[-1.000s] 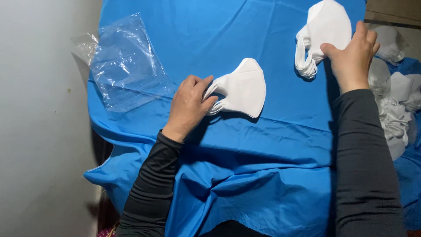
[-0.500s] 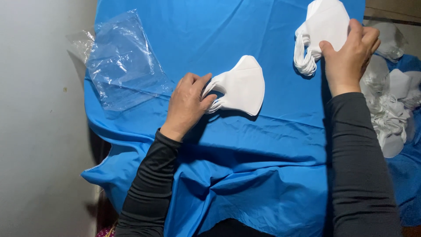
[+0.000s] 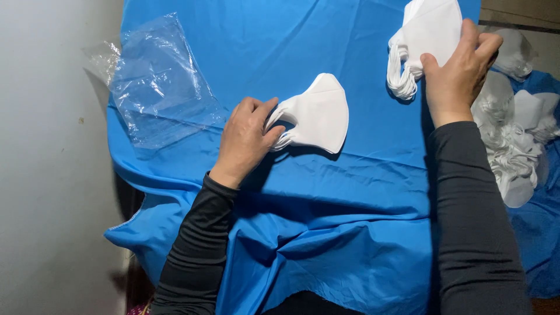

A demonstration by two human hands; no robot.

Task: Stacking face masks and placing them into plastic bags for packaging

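Left hand: the left hand [image 3: 248, 137] rested near the middle of the counter [image 3: 350, 221], draped in blue cloth, its grip pinching the ear-loop edge of a small stack of white folded face masks [image 3: 318, 114].
Right hand: the right hand [image 3: 458, 73] clasped a second, thicker bundle of white folded masks [image 3: 426, 41] at the counter's far right corner.
Left edge: a crumpled clear plastic bag [image 3: 157, 87] lay flat.
Right edge: a loose heap of white masks [image 3: 513, 134] spilled past the arm.
Handling, judged: keeping edges aligned and loops tucked together would hold each stack neat.
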